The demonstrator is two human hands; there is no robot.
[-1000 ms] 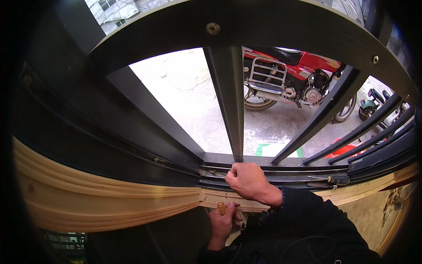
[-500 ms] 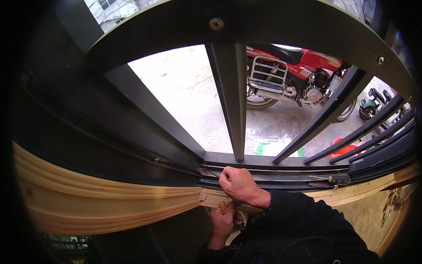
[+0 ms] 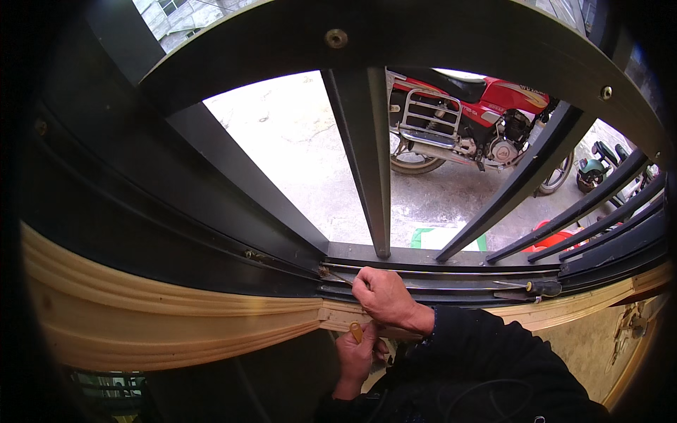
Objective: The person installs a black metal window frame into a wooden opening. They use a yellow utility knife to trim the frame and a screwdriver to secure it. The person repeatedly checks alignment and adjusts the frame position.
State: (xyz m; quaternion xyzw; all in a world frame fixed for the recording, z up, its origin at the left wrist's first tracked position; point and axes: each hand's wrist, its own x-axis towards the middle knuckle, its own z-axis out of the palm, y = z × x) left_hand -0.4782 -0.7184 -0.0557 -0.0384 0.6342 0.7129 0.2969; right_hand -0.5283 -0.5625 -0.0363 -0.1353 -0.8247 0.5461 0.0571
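My right hand (image 3: 389, 299) is closed in a pinch over the left end of the dark window track (image 3: 458, 285). A thin metal piece (image 3: 342, 278) runs from its fingertips toward the track's corner; what kind it is, I cannot make out. Just below, my left hand (image 3: 352, 359) is wrapped round a tool with an amber handle (image 3: 357, 331), its rounded end upward; the rest of that tool is hidden. A screwdriver (image 3: 541, 287) with a black and yellow handle lies along the track to the right, its shaft pointing left.
Dark metal window bars (image 3: 367, 162) rise beyond the track. Wooden trim (image 3: 176, 321) runs along the near side of the frame. Outside, a red motorcycle (image 3: 486, 113) stands on concrete, with a red basin (image 3: 550, 236) near the bars at the right.
Both hands keep almost the same place and grip. The view has shifted very slightly; nothing else has visibly moved.
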